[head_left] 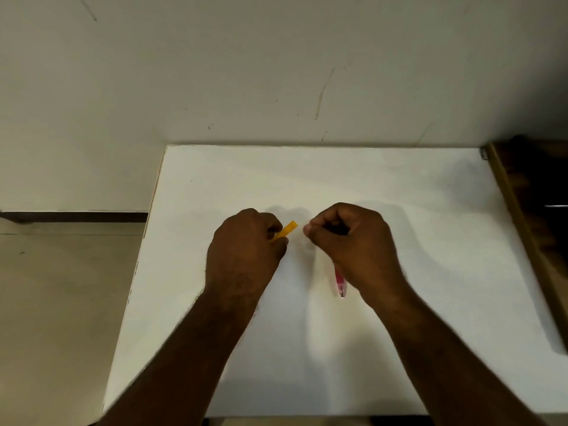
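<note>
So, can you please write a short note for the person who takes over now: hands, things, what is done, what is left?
Left hand: grips a yellow piece, one end sticking out toward the right hand.
Right hand: fist round a pink pen, tip pointing back toward the person.
Both are over the middle of the white table, with a small gap between them.
Done: both things are picked up and held apart.
Left: probably joining them or setting them down; whether the yellow piece is the pen's cap is unclear.

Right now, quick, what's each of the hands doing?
Left hand: closed, pinching a short yellow stick.
Right hand: closed around a pink pen.
</note>
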Action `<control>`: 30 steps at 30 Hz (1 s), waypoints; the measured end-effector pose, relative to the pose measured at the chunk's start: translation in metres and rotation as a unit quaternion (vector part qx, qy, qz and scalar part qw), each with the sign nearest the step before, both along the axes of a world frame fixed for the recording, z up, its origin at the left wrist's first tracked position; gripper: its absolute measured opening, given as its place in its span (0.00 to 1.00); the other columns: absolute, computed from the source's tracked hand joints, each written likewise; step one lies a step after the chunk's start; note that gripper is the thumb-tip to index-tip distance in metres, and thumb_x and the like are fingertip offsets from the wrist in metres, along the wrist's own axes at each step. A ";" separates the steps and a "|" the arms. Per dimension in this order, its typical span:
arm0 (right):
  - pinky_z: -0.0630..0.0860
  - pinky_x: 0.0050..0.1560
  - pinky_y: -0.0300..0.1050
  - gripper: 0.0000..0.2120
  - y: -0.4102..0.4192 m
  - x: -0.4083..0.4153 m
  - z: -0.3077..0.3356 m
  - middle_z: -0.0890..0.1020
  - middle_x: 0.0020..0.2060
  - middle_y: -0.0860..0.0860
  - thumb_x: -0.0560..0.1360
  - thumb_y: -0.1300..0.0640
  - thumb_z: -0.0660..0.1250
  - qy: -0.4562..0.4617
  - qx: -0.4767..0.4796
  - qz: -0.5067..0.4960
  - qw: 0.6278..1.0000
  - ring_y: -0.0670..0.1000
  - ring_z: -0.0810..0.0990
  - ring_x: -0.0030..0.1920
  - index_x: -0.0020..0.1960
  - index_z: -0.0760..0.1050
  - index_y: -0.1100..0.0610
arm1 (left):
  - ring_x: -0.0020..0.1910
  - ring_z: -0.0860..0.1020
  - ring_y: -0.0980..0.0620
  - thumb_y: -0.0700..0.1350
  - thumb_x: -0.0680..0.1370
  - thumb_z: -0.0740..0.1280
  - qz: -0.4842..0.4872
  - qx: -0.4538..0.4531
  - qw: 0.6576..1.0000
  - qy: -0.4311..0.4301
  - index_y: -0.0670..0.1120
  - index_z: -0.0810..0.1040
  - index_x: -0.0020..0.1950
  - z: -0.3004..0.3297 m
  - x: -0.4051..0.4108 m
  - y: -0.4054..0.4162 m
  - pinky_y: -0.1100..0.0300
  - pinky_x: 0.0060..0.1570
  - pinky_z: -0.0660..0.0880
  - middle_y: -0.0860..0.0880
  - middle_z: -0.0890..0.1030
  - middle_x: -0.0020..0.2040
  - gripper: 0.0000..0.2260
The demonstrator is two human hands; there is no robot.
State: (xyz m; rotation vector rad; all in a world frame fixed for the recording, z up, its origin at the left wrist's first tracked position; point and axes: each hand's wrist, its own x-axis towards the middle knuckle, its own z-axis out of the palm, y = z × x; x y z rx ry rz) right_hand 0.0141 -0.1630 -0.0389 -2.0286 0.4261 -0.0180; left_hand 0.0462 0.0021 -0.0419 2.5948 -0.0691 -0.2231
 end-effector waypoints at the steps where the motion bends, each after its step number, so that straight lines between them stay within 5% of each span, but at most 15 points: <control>1: 0.80 0.46 0.38 0.04 -0.004 0.001 0.001 0.87 0.37 0.43 0.71 0.55 0.78 0.011 0.041 -0.017 0.999 0.42 0.85 0.40 0.40 0.85 0.49 | 0.45 0.81 0.51 0.51 0.73 0.73 -0.005 0.004 1.000 0.002 0.53 0.85 0.51 0.001 -0.001 -0.001 0.59 0.44 0.74 0.53 0.83 0.45 0.07; 5: 0.83 0.50 0.48 0.03 -0.013 0.002 0.004 0.88 0.40 0.51 0.72 0.61 0.78 0.048 0.203 -0.089 0.974 0.52 0.87 0.43 0.43 0.85 0.54 | 0.43 0.81 0.51 0.49 0.72 0.72 -0.020 -0.013 1.000 0.002 0.53 0.84 0.49 0.006 -0.003 -0.005 0.57 0.43 0.76 0.53 0.82 0.43 0.06; 11: 0.83 0.45 0.43 0.04 -0.018 0.003 0.008 0.88 0.44 0.59 0.72 0.67 0.76 0.044 0.327 -0.139 0.934 0.57 0.89 0.45 0.46 0.85 0.61 | 0.40 0.79 0.53 0.45 0.70 0.73 -0.062 -0.084 0.992 -0.064 0.51 0.83 0.46 0.015 -0.007 -0.010 0.54 0.43 0.77 0.53 0.81 0.41 0.06; 26: 0.83 0.41 0.40 0.06 -0.019 0.001 0.008 0.88 0.41 0.57 0.73 0.66 0.76 0.053 0.283 -0.112 0.951 0.54 0.88 0.41 0.49 0.85 0.61 | 0.40 0.79 0.52 0.45 0.72 0.73 -0.111 -0.097 0.984 -0.101 0.50 0.84 0.47 0.017 -0.008 -0.011 0.54 0.42 0.77 0.52 0.80 0.41 0.05; 30: 0.85 0.47 0.47 0.04 -0.020 0.001 0.005 0.88 0.39 0.55 0.74 0.64 0.76 0.052 0.212 -0.074 0.973 0.55 0.88 0.42 0.47 0.85 0.57 | 0.40 0.79 0.50 0.44 0.71 0.73 -0.119 -0.088 0.984 -0.104 0.49 0.84 0.47 0.017 -0.007 -0.010 0.54 0.41 0.76 0.51 0.80 0.41 0.05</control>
